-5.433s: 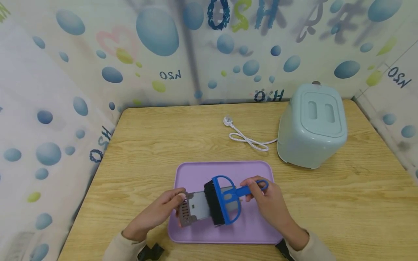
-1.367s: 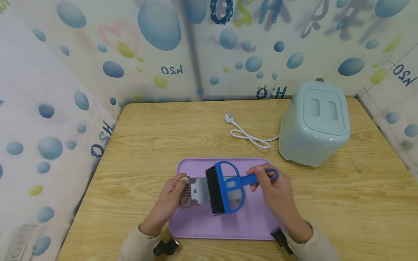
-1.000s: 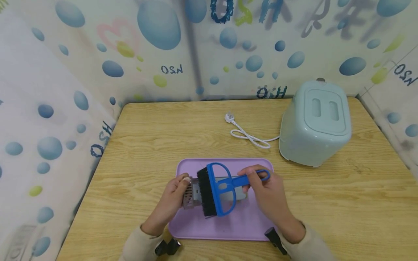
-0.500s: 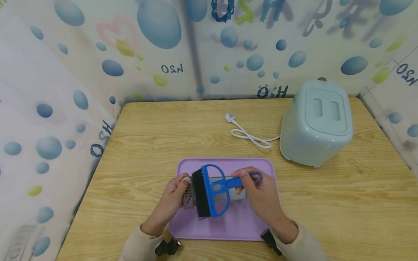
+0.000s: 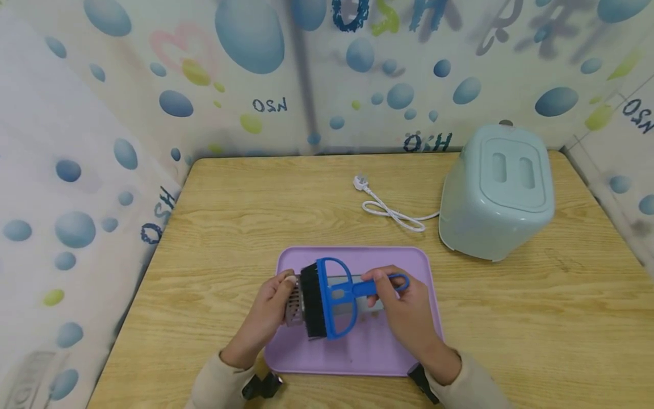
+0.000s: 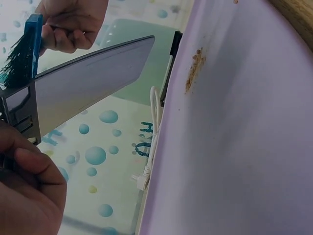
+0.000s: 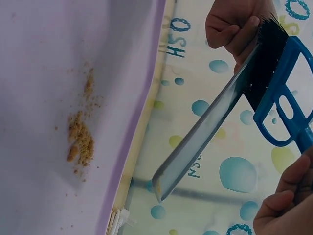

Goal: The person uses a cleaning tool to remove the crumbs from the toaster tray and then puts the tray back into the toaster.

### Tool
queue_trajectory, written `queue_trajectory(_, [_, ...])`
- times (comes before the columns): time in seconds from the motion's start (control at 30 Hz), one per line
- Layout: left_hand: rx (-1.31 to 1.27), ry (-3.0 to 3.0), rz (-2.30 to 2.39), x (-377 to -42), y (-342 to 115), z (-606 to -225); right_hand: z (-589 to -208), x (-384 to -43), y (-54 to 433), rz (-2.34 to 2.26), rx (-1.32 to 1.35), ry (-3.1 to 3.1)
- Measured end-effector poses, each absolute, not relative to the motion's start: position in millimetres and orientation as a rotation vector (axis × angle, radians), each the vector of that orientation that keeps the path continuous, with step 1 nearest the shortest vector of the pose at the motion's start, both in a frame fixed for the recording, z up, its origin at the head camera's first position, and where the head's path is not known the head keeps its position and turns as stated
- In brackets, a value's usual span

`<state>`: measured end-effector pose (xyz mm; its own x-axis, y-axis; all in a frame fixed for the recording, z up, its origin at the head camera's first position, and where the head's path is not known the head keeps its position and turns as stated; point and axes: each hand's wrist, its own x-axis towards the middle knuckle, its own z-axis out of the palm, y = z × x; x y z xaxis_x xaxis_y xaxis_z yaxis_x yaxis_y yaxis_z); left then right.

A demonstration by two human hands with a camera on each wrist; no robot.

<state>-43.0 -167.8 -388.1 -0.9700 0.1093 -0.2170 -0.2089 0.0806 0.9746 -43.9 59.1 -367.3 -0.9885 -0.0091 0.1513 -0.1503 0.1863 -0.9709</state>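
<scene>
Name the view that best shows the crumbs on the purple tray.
Right wrist: the crumbs appear large and unblocked on the purple tray, grains distinct. The left wrist view shows a smaller streak; the head view, only faint specks.

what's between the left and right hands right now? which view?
Head view: the blue brush, in the right hand, overlapping the gray crumb tray, in the left hand. The purple tray lies below.
</scene>
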Motion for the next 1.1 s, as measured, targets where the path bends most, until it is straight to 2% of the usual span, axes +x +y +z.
queue_trajectory(0.53, [-0.089, 2.058, 1.976, -42.9, -168.2, -388.0, -370.0, -43.9, 67.4, 1.827, 0.202, -2.388])
queue_trajectory(1.1, [-0.133, 2.072, 1.965, -39.6, -173.2, -384.6, -374.9, -45.1, 87.5, 1.647, 0.107, -2.493])
